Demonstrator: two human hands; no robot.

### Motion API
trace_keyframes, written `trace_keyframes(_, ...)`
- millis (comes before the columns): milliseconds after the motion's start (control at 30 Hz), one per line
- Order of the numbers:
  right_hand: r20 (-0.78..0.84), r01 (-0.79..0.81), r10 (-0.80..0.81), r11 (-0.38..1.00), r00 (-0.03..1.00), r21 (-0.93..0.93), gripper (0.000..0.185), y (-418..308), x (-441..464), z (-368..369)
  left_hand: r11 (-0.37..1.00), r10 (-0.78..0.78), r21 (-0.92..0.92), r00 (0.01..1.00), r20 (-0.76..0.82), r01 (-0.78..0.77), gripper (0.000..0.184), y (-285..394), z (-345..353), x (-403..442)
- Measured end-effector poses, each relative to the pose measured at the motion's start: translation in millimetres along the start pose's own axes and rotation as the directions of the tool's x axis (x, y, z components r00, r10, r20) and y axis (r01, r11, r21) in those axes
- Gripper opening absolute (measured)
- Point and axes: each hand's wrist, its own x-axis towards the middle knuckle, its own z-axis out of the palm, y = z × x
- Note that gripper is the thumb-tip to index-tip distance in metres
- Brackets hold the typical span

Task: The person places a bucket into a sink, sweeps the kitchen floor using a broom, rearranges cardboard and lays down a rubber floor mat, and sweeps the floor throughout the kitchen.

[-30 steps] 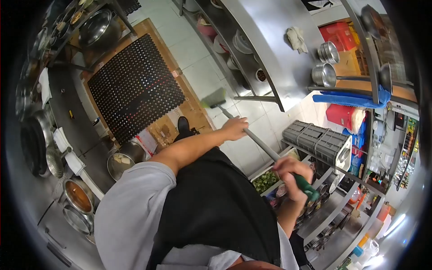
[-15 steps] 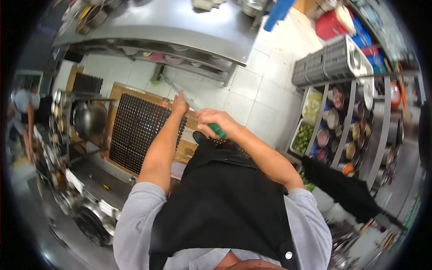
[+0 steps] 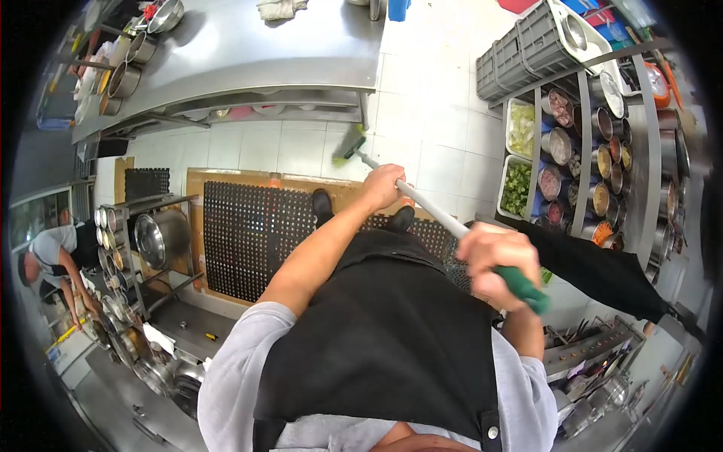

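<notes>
A broom (image 3: 433,207) with a pale grey handle slants across in front of me. Its head (image 3: 349,147), with green-yellow bristles, is at the white tiled floor by a leg of the steel table. My left hand (image 3: 384,187) is closed around the handle partway down. Near the top end, my right hand (image 3: 498,264) grips the handle just by the green end grip (image 3: 523,289), which sticks out past the fingers. Beneath my left arm lies a black perforated rubber mat (image 3: 245,233) on cardboard, and my black shoes show beside it.
A long steel table (image 3: 271,56) with a lower shelf stands ahead. To the right are a grey crate (image 3: 520,56), food tubs and a rack of metal containers. A pot rack (image 3: 162,237) stands left; beyond it another person (image 3: 56,252) bends over pans.
Both hands have moved right with the broom, and its head has swept right along the floor beside the table. My view has turned, and my shoes now show.
</notes>
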Motion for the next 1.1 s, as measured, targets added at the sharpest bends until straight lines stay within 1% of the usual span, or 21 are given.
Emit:
trace_keyframes(33, -0.075, 0.027, -0.023, 0.998, 0.997, 0.058, 0.041, -16, -2, 1, 0.990, -0.137, -0.003, 0.982, 0.132, 0.139, 0.033, 3, -10, 2)
trace_keyframes(67, -0.149, 0.059, -0.042, 0.992, 0.988, 0.113, 0.045, -32, -4, 2, 0.992, -0.126, -0.003, 0.983, 0.135, 0.127, 0.033, -7, -11, -2)
trace_keyframes(133, 0.030, 0.218, -0.227, 0.959, 0.973, 0.183, 0.044, -61, -2, -10, 0.996, -0.075, 0.050, 0.997, 0.032, 0.074, 0.037, -37, -14, -19)
trace_keyframes(200, 0.235, 0.317, -0.358, 0.928, 0.904, 0.196, 0.042, -91, 3, -10, 0.996, -0.092, -0.019, 0.996, 0.011, 0.092, 0.034, -48, -38, -41)
trace_keyframes(267, 0.274, 0.313, -0.348, 0.935, 0.897, 0.166, 0.041, -114, 13, 12, 0.998, 0.047, -0.020, 0.982, -0.183, -0.051, 0.031, -54, -67, -57)
trace_keyframes(333, 0.324, 0.328, -0.354, 0.935, 0.877, 0.134, 0.041, -118, 24, 35, 0.999, 0.017, -0.036, 0.976, -0.219, -0.026, 0.029, -51, -92, -53)
trace_keyframes(400, 0.097, 0.290, -0.297, 0.954, 0.950, 0.074, 0.040, -103, 28, 70, 0.998, -0.043, -0.047, 0.992, -0.117, 0.037, 0.028, -68, -104, -30)
trace_keyframes(433, -0.138, 0.234, -0.232, 0.972, 0.963, 0.003, 0.040, -98, 30, 105, 0.997, -0.048, -0.065, 0.995, -0.087, 0.043, 0.032, -80, -99, -21)
trace_keyframes(467, -0.149, 0.232, -0.232, 0.973, 0.961, -0.014, 0.040, -94, 36, 127, 0.997, -0.031, -0.069, 0.996, -0.078, 0.025, 0.032, -89, -91, -17)
trace_keyframes(533, -0.169, 0.160, -0.186, 0.975, 0.968, -0.152, 0.040, -96, 44, 158, 0.991, -0.010, -0.130, 0.986, 0.165, 0.032, 0.037, -91, -74, -19)
trace_keyframes(567, -0.077, 0.150, -0.165, 0.975, 0.983, -0.166, 0.042, -109, 42, 160, 0.994, 0.053, -0.103, 0.978, 0.202, -0.033, 0.040, -83, -75, -25)
trace_keyframes(667, 0.028, 0.278, -0.277, 0.952, 0.961, -0.125, 0.045, -149, 37, 159, 0.984, 0.155, -0.113, 0.975, 0.158, -0.138, 0.037, -50, -99, -55)
trace_keyframes(733, 0.035, 0.279, -0.277, 0.950, 0.960, -0.139, 0.049, -161, 34, 169, 0.973, 0.199, -0.145, 0.973, 0.120, -0.181, 0.031, -53, -107, -62)
trace_keyframes(800, -0.110, 0.242, -0.260, 0.958, 0.959, -0.153, 0.050, -153, 31, 182, 0.967, 0.223, -0.119, 0.975, -0.017, -0.223, 0.031, -66, -110, -59)
trace_keyframes(833, -0.190, 0.178, -0.216, 0.964, 0.958, -0.196, 0.052, -147, 36, 195, 0.979, 0.162, -0.123, 0.987, 0.003, -0.160, 0.030, -79, -105, -49)
trace_keyframes(867, -0.189, 0.175, -0.212, 0.964, 0.959, -0.198, 0.052, -138, 45, 208, 0.979, 0.162, -0.128, 0.987, 0.002, -0.160, 0.030, -90, -95, -35)
trace_keyframes(933, -0.410, -0.017, -0.109, 0.956, 0.906, -0.292, 0.054, -119, 62, 232, 0.974, 0.155, -0.163, 0.987, -0.044, -0.160, 0.031, -108, -78, -11)
trace_keyframes(967, -0.423, -0.037, -0.102, 0.950, 0.900, -0.309, 0.054, -115, 65, 237, 0.973, 0.155, -0.166, 0.987, -0.034, -0.158, 0.031, -112, -80, -5)
trace_keyframes(1033, -0.485, -0.023, -0.127, 0.957, 0.865, -0.290, 0.055, -122, 56, 233, 0.984, 0.179, -0.038, 0.956, 0.234, -0.175, 0.028, -110, -97, 2)
trace_keyframes(1067, -0.546, 0.002, -0.157, 0.962, 0.823, -0.274, 0.055, -127, 49, 227, 0.985, 0.174, -0.034, 0.957, 0.233, -0.171, 0.028, -102, -114, -4)
trace_keyframes(1100, -0.494, 0.027, -0.165, 0.961, 0.854, -0.274, 0.054, -138, 44, 218, 0.988, 0.128, 0.039, 0.928, 0.351, -0.150, 0.027, -88, -138, -18)
